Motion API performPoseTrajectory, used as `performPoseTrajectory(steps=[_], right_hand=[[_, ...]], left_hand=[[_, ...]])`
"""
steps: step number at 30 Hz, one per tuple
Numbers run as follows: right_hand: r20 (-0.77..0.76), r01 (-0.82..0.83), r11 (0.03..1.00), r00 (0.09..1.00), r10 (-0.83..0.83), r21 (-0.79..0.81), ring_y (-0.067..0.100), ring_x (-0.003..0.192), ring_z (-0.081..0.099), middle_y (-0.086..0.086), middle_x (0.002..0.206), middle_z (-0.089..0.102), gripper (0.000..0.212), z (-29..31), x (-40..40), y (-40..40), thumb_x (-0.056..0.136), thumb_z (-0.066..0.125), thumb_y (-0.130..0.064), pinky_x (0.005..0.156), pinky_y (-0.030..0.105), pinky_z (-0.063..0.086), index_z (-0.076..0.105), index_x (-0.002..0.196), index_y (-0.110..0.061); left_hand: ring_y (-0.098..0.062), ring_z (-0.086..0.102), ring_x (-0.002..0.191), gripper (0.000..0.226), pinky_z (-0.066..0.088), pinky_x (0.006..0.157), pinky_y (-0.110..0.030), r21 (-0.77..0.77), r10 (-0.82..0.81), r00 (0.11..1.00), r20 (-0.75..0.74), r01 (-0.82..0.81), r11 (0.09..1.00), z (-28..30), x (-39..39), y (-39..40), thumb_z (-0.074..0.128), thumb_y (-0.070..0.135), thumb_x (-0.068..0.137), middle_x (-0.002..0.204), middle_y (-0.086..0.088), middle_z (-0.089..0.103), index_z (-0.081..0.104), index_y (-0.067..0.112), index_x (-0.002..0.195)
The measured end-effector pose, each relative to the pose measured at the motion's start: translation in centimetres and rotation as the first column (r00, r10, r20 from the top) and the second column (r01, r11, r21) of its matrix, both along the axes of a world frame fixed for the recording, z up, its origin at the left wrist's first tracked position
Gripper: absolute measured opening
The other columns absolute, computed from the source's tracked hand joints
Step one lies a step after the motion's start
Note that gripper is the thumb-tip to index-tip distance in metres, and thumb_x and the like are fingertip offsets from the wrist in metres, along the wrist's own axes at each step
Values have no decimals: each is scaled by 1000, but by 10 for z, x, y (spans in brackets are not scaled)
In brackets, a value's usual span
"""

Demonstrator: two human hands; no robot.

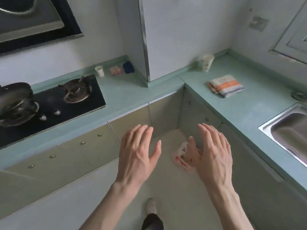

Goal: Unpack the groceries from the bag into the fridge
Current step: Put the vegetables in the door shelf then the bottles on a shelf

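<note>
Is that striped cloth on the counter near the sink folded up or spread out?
Folded. The striped cloth lies as a compact stacked rectangle on the counter, with layered edges showing at its left side.

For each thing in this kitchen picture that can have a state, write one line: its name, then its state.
left hand: open, holds nothing
right hand: open, holds nothing
plastic bag: on the floor, partly hidden by the right hand
cloth: folded, on the counter
paper cup: upright
pot: on the left burner
sink: looks empty

Soft, even daylight with a cool green tint fills the scene, leaving only faint shadows. The wide-angle lens bends the counter [249, 103] edges and walls outward. Detail is slightly smeared throughout, and the steel sink [285, 128] gives a dull sheen.
</note>
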State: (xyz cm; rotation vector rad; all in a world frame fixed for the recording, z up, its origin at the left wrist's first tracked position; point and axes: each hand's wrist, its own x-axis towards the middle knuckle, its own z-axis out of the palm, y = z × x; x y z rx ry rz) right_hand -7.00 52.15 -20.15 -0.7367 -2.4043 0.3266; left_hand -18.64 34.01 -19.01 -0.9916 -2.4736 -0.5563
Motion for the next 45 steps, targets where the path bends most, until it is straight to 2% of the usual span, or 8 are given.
performPoseTrajectory(steps=[11, 17, 22, 28, 34, 38, 43, 45], right_hand=[[97, 282, 959, 955, -281, 8, 29, 133, 56, 8, 137, 64, 50, -48, -18, 55, 102, 53, -43, 112, 47, 42, 58, 138, -9], [156, 280, 960, 949, -274, -18, 29, 135, 55, 8, 139, 63, 48, -103, -47, 88, 101, 57, -39, 113, 49, 43, 58, 138, -8], [192, 233, 969, 957, -215, -76, 25, 136, 54, 6, 142, 61, 48, -167, -71, 119, 101, 60, -36, 115, 44, 41, 58, 140, -9], [175, 236, 963, 961, -212, -128, 23, 134, 56, 4, 142, 61, 46, -289, -98, 168, 100, 61, -33, 111, 43, 45, 58, 140, -9], [247, 247, 954, 948, -201, -169, 24, 124, 60, 0, 138, 61, 43, -452, -108, 207, 101, 60, -31, 104, 36, 45, 56, 140, -15], [312, 248, 954, 931, -188, -167, 29, 114, 63, 2, 134, 64, 43, -559, -108, 224, 101, 60, -34, 90, 41, 51, 56, 140, -17], [305, 262, 958, 927, -217, -116, 27, 114, 62, 2, 130, 65, 45, -674, -110, 246, 96, 60, -35, 98, 36, 46, 61, 136, -15], [282, 285, 956, 925, -256, -65, 28, 115, 61, 4, 131, 65, 45, -715, -111, 253, 97, 55, -36, 99, 39, 47, 62, 135, -13]], left_hand=[[-28, 57, 132, 45, 44, 111, -45, 9, -245, 961, 127, 246, 969, -77, -90, 83, 53, 39, 104, 134, -8, 67, 66, 8, 133], [-29, 59, 130, 42, 43, 115, -40, 31, -374, 911, 173, 375, 927, -144, -126, 135, 54, 33, 103, 133, -10, 67, 67, 5, 131], [-31, 60, 131, 40, 46, 111, -47, 37, -450, 863, 232, 454, 890, -216, -145, 176, 56, 28, 103, 134, -11, 67, 66, 3, 133], [-29, 60, 131, 39, 46, 112, -47, 71, -451, 847, 281, 451, 890, -327, -166, 231, 58, 25, 102, 134, -9, 67, 66, 3, 132], [-25, 61, 126, 35, 47, 110, -40, 97, -474, 804, 358, 473, 876, -497, -172, 276, 59, 22, 100, 129, -7, 68, 67, 4, 129], [-25, 66, 117, 33, 52, 102, -41, 96, -566, 710, 418, 585, 805, -617, -169, 308, 59, 21, 96, 123, -6, 71, 70, 6, 123], [-24, 63, 116, 34, 46, 103, -34, 6, -651, 624, 432, 720, 694, -730, -179, 348, 63, 31, 97, 124, -1, 69, 68, 13, 125], [-22, 62, 115, 36, 43, 103, -30, -45, -669, 603, 434, 757, 652, -768, -185, 363, 63, 32, 94, 124, 0, 69, 67, 16, 126]])
